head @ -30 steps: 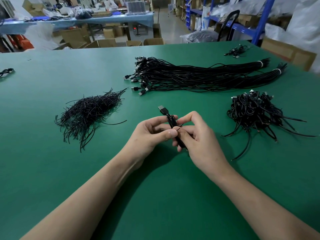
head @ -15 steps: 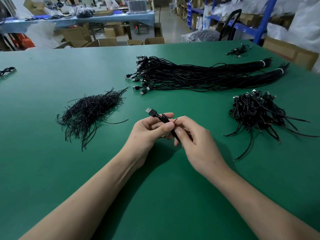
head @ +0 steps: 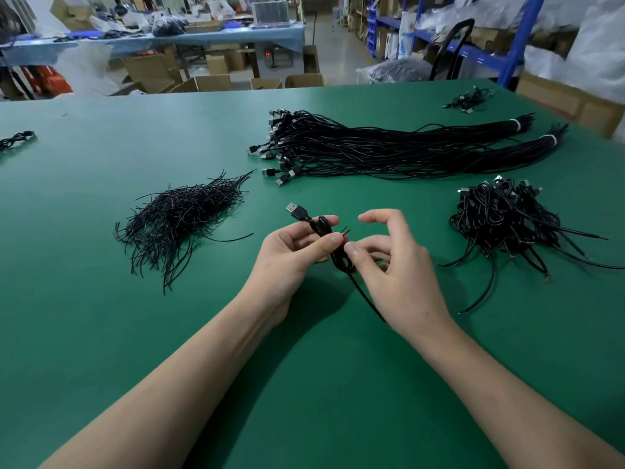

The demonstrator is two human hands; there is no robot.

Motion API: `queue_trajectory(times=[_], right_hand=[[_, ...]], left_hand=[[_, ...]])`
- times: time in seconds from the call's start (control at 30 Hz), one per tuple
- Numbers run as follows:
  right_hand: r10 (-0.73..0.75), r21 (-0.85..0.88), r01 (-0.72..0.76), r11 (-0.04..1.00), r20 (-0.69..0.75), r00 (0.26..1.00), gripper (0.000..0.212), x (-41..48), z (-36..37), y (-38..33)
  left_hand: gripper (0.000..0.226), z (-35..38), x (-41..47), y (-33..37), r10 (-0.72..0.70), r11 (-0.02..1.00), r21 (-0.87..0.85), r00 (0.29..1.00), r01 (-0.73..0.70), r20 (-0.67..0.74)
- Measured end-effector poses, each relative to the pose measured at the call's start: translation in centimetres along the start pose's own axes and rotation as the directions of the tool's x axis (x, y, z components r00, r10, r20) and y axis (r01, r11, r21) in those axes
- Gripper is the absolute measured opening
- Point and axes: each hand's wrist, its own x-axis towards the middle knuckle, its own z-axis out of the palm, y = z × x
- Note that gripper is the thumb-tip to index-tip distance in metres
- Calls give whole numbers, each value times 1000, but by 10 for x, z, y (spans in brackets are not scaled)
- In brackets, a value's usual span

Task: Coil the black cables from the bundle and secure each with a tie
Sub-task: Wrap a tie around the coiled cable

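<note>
My left hand (head: 291, 255) grips a coiled black cable (head: 319, 226) between thumb and fingers just above the green table (head: 101, 333). Its USB plug (head: 295, 210) points up and left, and a loose tail runs down under my right wrist. The two ends of a black tie (head: 345, 230) stick up from the coil. My right hand (head: 399, 275) has its thumb against the coil with curled fingers behind it, while the index finger is lifted away. The long cable bundle (head: 389, 150) lies farther back, bound with white bands at its right end.
A heap of loose black ties (head: 182, 218) lies to the left of my hands. Several coiled cables (head: 500, 218) are piled on the right. A few stray cables lie at the far right (head: 470, 99) and far left (head: 15, 140). Cartons and shelving stand beyond the table.
My right index finger has lifted off the coil and the hand has opened partly. The tie ends now stand free above the coil. My left hand keeps its grip.
</note>
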Motion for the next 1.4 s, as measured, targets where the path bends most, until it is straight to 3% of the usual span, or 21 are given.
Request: queue_trajectory(times=[0.1, 0.23, 0.43, 0.63, 0.97, 1.23, 1.4], right_hand=[[32, 66, -30, 997, -31, 999, 8, 3, -3, 1], [-18, 11, 18, 1000, -42, 999, 11, 4, -4, 2], [-187, -125, 183, 975, -22, 982, 7, 4, -10, 2], [-269, -74, 268, 960, 4, 963, 4, 5, -16, 0], [-94, 106, 80, 991, 132, 987, 13, 9, -22, 6], [-84, 45, 74, 996, 303, 949, 7, 12, -32, 6], [-149, -15, 160, 987, 288, 946, 10, 12, -31, 7]], left_hand=[[31, 1, -1, 1, 1, 1000, -3, 999, -1, 38], [20, 0, -2, 2, -1, 999, 46, 998, -2, 62], [20, -3, -4, 3, -53, 997, 69, 993, 46, 102], [17, -5, -5, 2, -83, 995, -31, 971, 92, 223], [20, -7, -8, 10, -82, 996, 48, 955, 72, 284], [33, -11, -11, 13, -166, 983, 138, 919, 124, 358], [36, -11, -9, 11, -186, 980, 134, 925, 149, 331]])
